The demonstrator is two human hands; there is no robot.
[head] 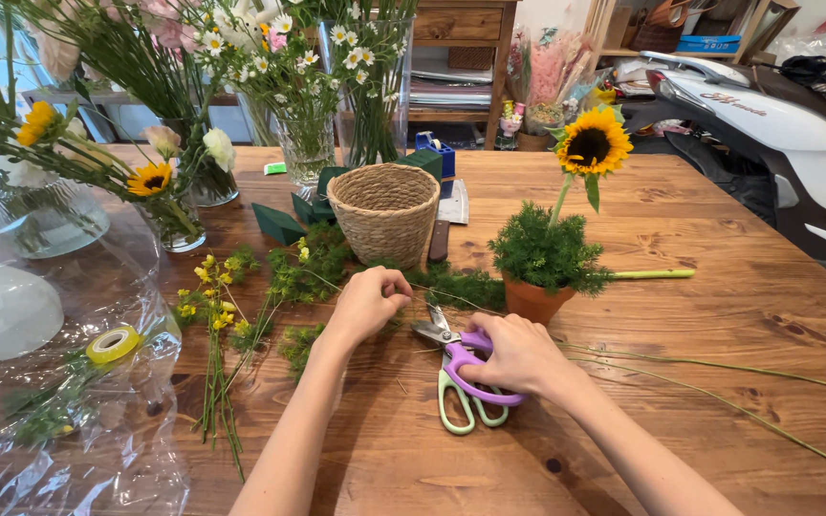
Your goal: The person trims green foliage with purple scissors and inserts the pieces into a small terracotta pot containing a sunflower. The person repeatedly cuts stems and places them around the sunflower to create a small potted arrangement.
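The desk (719, 287) is a wide wooden surface that carries all the items. A parked scooter (767, 124) stands beyond its far right edge. A crumpled sheet of clear wrap (69, 430) covers the near left corner, and a roll of yellow-green tape (113, 345) lies on it. Glass vases of mixed flowers (308, 143) line the far left edge.

A woven basket (384, 212) stands upright at the centre of the desk. Blocks of dark green foam (277, 224) lie just left of it. A terracotta pot (533, 299) stands to the right of the basket, filled with fine greenery, with one sunflower (593, 141) rising from it. A bunch of small yellow flowers (214, 296) lies flat on the desk, left of the hands.

The left hand (367, 304) is closed in a pinch, thumb against fingertips, on a thin green stem (432, 290). The stem runs rightward from the pinch, across the space between both hands, just above the scissor blades.

The right hand (520, 354) is closed around the purple handle of the scissors (458, 358). The scissors rest on the desk in front of the pot, blades pointing toward the left hand. Blade opening cannot be determined.
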